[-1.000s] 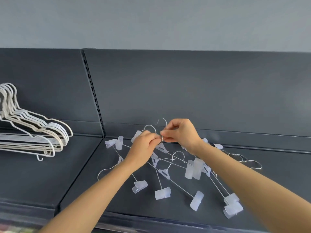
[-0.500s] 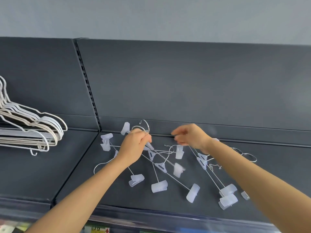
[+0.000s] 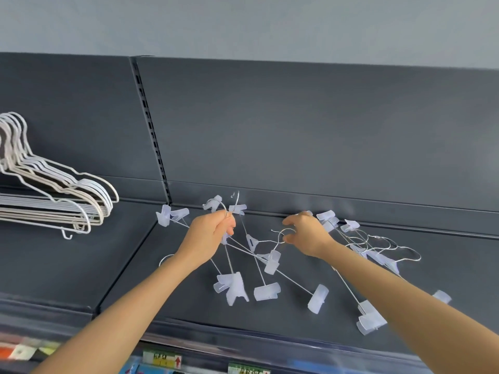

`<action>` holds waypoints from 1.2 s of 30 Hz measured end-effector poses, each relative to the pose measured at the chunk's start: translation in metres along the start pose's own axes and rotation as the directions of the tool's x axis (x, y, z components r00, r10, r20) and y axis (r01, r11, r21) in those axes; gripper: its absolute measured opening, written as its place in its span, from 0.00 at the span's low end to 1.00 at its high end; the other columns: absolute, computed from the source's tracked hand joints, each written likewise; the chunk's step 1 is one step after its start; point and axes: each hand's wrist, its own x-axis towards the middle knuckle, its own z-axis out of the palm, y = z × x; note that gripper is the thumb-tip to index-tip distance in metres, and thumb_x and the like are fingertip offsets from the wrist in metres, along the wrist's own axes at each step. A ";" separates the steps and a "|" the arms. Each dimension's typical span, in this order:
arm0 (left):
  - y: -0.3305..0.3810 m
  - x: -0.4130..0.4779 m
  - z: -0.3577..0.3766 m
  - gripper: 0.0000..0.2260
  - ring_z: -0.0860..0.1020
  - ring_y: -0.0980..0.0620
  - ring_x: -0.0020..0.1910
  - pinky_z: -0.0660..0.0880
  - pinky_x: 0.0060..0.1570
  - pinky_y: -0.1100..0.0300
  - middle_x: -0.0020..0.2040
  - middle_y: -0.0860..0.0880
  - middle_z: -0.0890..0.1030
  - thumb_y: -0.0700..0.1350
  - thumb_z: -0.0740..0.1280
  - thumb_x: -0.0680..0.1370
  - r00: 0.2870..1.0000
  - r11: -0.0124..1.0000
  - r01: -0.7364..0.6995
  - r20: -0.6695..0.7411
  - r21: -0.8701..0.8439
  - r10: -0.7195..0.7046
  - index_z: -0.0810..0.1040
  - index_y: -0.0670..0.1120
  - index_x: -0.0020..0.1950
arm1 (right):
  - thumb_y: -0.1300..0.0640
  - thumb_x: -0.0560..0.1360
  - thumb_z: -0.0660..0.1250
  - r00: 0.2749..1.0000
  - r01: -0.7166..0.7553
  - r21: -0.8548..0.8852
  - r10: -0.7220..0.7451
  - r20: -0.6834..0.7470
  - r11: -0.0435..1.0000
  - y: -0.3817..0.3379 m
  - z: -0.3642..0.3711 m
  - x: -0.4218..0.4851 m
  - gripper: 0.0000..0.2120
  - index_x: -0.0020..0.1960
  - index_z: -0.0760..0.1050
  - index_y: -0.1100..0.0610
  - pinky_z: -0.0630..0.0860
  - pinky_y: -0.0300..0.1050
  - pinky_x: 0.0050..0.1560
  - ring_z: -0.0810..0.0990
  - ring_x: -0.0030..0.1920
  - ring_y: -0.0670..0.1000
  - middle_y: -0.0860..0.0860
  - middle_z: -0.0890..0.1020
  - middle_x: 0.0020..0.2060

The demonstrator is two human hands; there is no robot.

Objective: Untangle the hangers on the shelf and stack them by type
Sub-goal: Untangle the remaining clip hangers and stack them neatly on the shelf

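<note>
A tangle of wire clip hangers (image 3: 266, 268) with translucent plastic clips lies on the dark shelf (image 3: 270, 317). My left hand (image 3: 209, 233) grips the metal hooks of a few of them, with their rods and clips hanging below it. My right hand (image 3: 306, 233) pinches the hook (image 3: 282, 234) of another clip hanger near the shelf's back. More clip hangers (image 3: 378, 252) lie behind my right forearm. A neat stack of white wire hangers (image 3: 54, 201) rests on the shelf to the left.
The dark back panel (image 3: 297, 130) rises right behind the hangers, with a slotted upright (image 3: 151, 125) between the two shelf sections. Price labels (image 3: 162, 359) line the front edge below. Bare shelf surface lies between the white stack and the tangle.
My hands have moved apart. The left keeps its hooks and has drawn its hangers leftward; the right has taken hold of another hook. The view has shifted a little.
</note>
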 end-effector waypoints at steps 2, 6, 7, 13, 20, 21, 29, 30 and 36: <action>-0.003 -0.001 -0.004 0.16 0.75 0.61 0.37 0.68 0.37 0.74 0.37 0.55 0.80 0.41 0.56 0.81 1.000 0.999 -0.021 -0.005 0.031 0.021 0.74 0.53 0.36 | 0.56 0.74 0.68 1.000 -0.001 0.002 0.001 -0.010 1.000 0.001 -0.001 0.004 0.20 0.65 0.73 0.57 0.71 0.43 0.56 0.73 0.59 0.56 0.56 0.76 0.58; -0.009 -0.002 -0.008 0.13 0.76 0.56 0.39 0.69 0.38 0.71 0.38 0.53 0.81 0.40 0.56 0.80 1.000 0.996 -0.016 -0.016 0.089 0.018 0.78 0.46 0.41 | 0.57 0.76 0.64 1.000 0.026 -0.111 -0.026 0.003 0.993 -0.010 0.000 0.008 0.09 0.51 0.78 0.60 0.72 0.48 0.56 0.73 0.42 0.55 0.59 0.83 0.46; -0.011 -0.002 -0.008 0.13 0.76 0.56 0.39 0.69 0.37 0.71 0.38 0.52 0.81 0.40 0.56 0.80 1.000 0.995 -0.014 -0.018 0.095 0.016 0.78 0.45 0.41 | 0.58 0.76 0.62 0.999 0.028 -0.149 -0.031 -0.016 0.989 -0.013 -0.001 0.009 0.09 0.49 0.79 0.61 0.72 0.49 0.56 0.71 0.39 0.55 0.59 0.83 0.45; -0.013 0.000 -0.012 0.12 0.77 0.51 0.43 0.73 0.44 0.59 0.42 0.51 0.81 0.40 0.55 0.80 1.000 0.990 0.005 0.030 0.140 -0.010 0.77 0.42 0.43 | 0.60 0.76 0.62 0.952 -0.292 0.100 0.278 0.129 0.951 -0.012 -0.007 0.030 0.08 0.38 0.73 0.60 0.77 0.44 0.38 0.77 0.36 0.55 0.57 0.78 0.37; -0.017 0.000 -0.013 0.17 0.77 0.63 0.47 0.70 0.45 0.73 0.45 0.54 0.81 0.42 0.56 0.81 0.998 0.998 0.026 0.055 0.060 -0.029 0.70 0.58 0.34 | 0.67 0.73 0.65 0.857 -0.511 0.571 0.330 0.396 0.642 -0.024 -0.008 0.038 0.06 0.38 0.74 0.63 0.77 0.39 0.28 0.77 0.28 0.50 0.55 0.75 0.30; -0.018 0.000 -0.014 0.18 0.76 0.66 0.47 0.69 0.44 0.75 0.46 0.55 0.81 0.41 0.56 0.81 0.998 0.998 0.029 0.054 0.062 -0.032 0.70 0.59 0.34 | 0.67 0.73 0.66 0.879 -0.472 0.600 0.300 0.370 0.645 -0.029 -0.012 0.038 0.05 0.38 0.75 0.62 0.78 0.39 0.30 0.78 0.29 0.49 0.54 0.76 0.30; -0.027 0.000 -0.003 0.09 0.78 0.67 0.47 0.70 0.46 0.77 0.49 0.57 0.82 0.41 0.62 0.79 0.997 0.998 0.055 0.060 -0.016 -0.054 0.81 0.48 0.52 | 0.62 0.71 0.71 0.957 -0.243 0.713 0.040 0.289 0.658 -0.085 -0.033 0.025 0.06 0.36 0.77 0.61 0.79 0.39 0.34 0.82 0.30 0.48 0.52 0.81 0.28; -0.026 0.000 -0.002 0.08 0.78 0.67 0.48 0.70 0.47 0.77 0.49 0.58 0.82 0.42 0.64 0.79 0.997 0.998 0.055 0.058 -0.022 -0.054 0.82 0.48 0.53 | 0.62 0.71 0.71 0.958 -0.232 0.709 0.032 0.284 0.665 -0.090 -0.031 0.023 0.06 0.36 0.77 0.61 0.80 0.40 0.34 0.82 0.31 0.48 0.53 0.81 0.29; -0.019 -0.002 0.007 0.08 0.80 0.65 0.50 0.73 0.54 0.69 0.50 0.57 0.84 0.43 0.68 0.76 0.990 0.981 0.122 0.083 -0.149 -0.111 0.83 0.48 0.54 | 0.63 0.72 0.71 0.960 -0.251 0.723 0.071 0.270 0.644 -0.104 -0.024 0.021 0.06 0.38 0.77 0.63 0.81 0.42 0.37 0.83 0.33 0.50 0.56 0.81 0.32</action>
